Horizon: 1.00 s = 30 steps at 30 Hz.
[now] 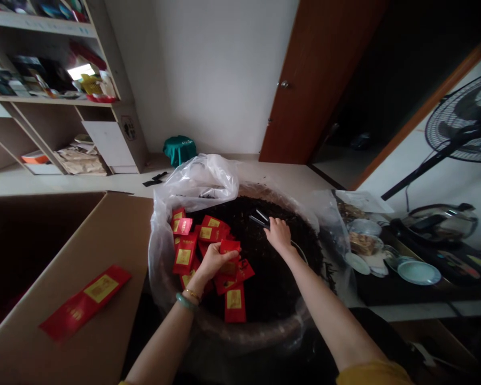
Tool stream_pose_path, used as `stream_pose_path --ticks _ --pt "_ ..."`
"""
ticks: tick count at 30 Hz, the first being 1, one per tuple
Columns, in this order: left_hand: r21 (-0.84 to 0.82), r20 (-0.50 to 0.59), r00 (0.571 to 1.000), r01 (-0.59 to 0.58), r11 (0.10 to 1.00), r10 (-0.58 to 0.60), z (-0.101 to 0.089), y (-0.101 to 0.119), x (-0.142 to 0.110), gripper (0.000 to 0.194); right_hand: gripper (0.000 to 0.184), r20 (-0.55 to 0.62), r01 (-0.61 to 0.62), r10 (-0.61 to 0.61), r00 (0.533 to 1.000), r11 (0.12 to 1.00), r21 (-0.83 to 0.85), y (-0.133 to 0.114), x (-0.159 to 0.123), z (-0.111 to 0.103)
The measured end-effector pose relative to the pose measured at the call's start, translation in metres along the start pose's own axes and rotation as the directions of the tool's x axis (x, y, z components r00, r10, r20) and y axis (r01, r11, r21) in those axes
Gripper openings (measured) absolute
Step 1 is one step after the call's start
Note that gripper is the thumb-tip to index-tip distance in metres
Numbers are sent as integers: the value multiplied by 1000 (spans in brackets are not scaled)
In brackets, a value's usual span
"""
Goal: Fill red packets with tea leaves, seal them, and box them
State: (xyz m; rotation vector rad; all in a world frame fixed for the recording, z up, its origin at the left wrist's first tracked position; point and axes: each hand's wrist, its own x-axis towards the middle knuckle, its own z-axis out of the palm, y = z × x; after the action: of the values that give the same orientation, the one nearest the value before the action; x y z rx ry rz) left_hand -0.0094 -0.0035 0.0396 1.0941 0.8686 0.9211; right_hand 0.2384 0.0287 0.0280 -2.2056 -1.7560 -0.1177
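Note:
My left hand (pixel 213 262) is closed on a red packet (pixel 230 247), thumb on top. Under and around it, several more red packets (pixel 184 254) with yellow labels lie on dark loose leaves (pixel 268 278), which look like tea. These leaves fill a wide round basket (pixel 260 336) lined with a clear plastic bag (pixel 208 176). Over the far part of the leaves, my right hand (pixel 279 234) grips a dark, tong-like tool (pixel 260 218) with two pale-edged prongs. Its exact kind is hard to make out. Another red packet (pixel 86 302) rests on the cardboard box (pixel 122 235) at left.
To the right, a low table (pixel 425 306) holds a glass kettle (pixel 443 222), a pale green dish (pixel 419 271) and plastic tubs (pixel 363 238). A standing fan (pixel 465 120) rises behind it. Shelves (pixel 116 115), a green-covered bin (pixel 179 149) and a brown door (pixel 304 85) are beyond the basket.

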Motion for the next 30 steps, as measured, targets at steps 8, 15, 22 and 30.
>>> stream_pose_path --ticks 8,15,22,30 --pt "29 -2 1000 15 999 -15 -5 -12 5 46 47 345 74 -410 844 728 682 -15 -29 -51" --pt "116 10 999 -45 992 44 -6 -13 5 41 32 313 180 -428 848 787 590 -62 -46 -71" --pt "113 46 994 -103 988 98 -4 -9 5 37 37 310 184 -428 849 789 586 -59 -46 -69" --pt "127 39 996 -81 989 76 -7 -11 7 36 31 276 181 -398 875 798 576 -62 -46 -73"
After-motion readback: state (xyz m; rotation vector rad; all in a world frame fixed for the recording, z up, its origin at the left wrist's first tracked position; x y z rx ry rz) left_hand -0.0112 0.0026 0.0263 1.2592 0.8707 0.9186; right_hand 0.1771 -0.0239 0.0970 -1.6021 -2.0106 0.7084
